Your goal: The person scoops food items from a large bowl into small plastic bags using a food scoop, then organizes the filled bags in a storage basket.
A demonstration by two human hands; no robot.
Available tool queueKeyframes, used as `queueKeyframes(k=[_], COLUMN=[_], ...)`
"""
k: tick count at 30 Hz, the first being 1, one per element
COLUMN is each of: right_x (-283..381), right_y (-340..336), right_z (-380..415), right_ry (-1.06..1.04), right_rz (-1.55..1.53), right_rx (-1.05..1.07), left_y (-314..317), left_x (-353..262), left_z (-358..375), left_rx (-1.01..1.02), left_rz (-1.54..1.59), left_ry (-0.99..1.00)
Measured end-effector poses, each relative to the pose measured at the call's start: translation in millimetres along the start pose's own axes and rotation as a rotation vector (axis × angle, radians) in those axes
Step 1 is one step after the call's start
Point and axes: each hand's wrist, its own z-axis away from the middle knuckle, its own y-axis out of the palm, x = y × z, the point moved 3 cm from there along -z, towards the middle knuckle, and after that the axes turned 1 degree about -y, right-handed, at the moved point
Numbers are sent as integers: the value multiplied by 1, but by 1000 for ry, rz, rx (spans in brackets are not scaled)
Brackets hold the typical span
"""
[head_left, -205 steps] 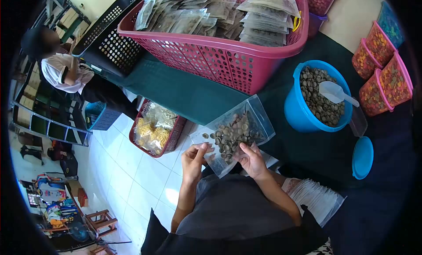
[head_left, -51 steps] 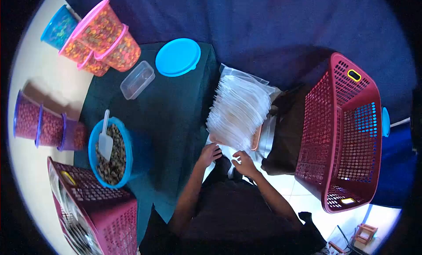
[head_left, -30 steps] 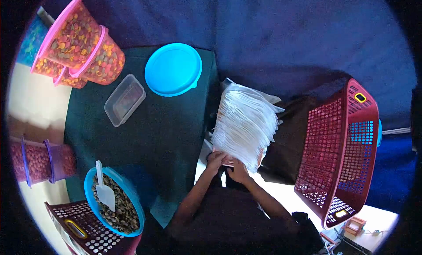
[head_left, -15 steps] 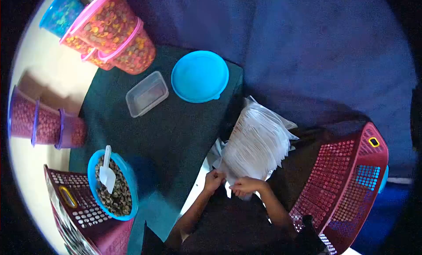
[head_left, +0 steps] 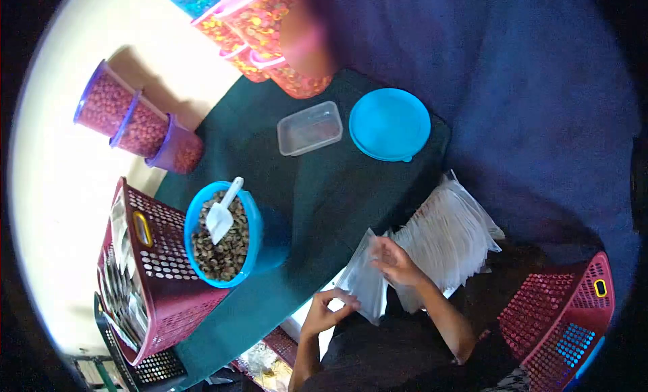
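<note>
A clear plastic bag (head_left: pixel 364 280) is stretched between my two hands, apart from the pile. My left hand (head_left: pixel 329 311) pinches its lower left edge, while my right hand (head_left: pixel 397 260) grips it near the top. Just beyond my right hand lies a fanned stack of clear plastic bags (head_left: pixel 449 233). To the left, a blue tub (head_left: pixel 190 230) holds small brown round pieces (head_left: pixel 219 257), with a white scoop (head_left: pixel 220 220) resting on them.
A clear rectangular container (head_left: pixel 310 130) and a blue lid (head_left: pixel 389 124) lie on the dark green cloth (head_left: pixel 304 189). Pink-rimmed tubs (head_left: pixel 260 27) and purple-rimmed tubs (head_left: pixel 138 122) stand beyond. Maroon baskets stand left (head_left: pixel 175 291) and right (head_left: pixel 580 291).
The view has turned, moving the table items rightward in the picture. One bag is now away from the stack, held between my hands, which are farther apart.
</note>
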Motion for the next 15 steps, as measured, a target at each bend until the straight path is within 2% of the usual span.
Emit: queueKeyframes(k=[2, 4, 5, 7, 9, 11, 12, 15], right_x=[5, 11, 16, 28, 26, 28, 26, 33], right_y=[15, 37, 51, 82, 113, 134, 145, 173], right_z=[-5, -11, -12, -14, -17, -20, -21, -19], right_ry=[22, -42, -32, 5, 34, -327, -310, -401], right_rz=[-59, -112, -90, -28, -46, 269, 280, 601], right_rx=[99, 239, 276, 335, 383, 228, 248, 93], left_y=[-14, -19, -19, -22, -39, -53, -59, -76], left_x=[-8, -12, -10, -10, -13, -18, -19, -17], left_z=[7, 8, 6, 6, 14, 23, 27, 41], left_rx=[138, 180, 153, 63, 21, -15, -33, -80], left_rz=[43, 167, 174, 318, 265, 166, 122, 2], left_ry=[127, 127, 134, 414, 418, 423, 423, 401])
